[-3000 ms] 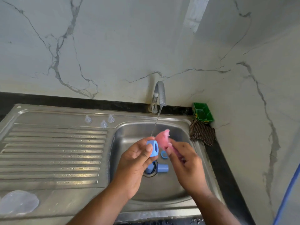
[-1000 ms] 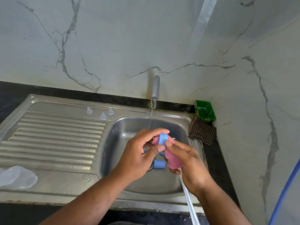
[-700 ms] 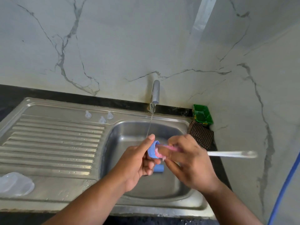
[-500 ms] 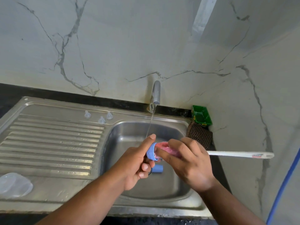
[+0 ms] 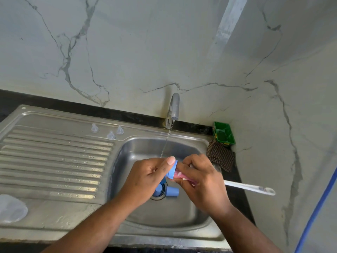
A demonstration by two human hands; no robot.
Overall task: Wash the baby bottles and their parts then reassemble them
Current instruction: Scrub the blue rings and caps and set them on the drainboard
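Bottle ring, blue, gripped in left hand over the sink. Right hand grips brush, handle swung from downward to sideways, sponge now inside ring. Scrubbing under way; rinse pending.

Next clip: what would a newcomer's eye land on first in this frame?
Two hands meet over the sink basin: the left hand grips a blue bottle collar while the right hand works a pink sponge brush at its opening, the white handle sticking out to the right. A thin stream falls from the tap just behind them. Three clear nipples stand on the drainboard's far edge, and more blue parts lie at the drain.
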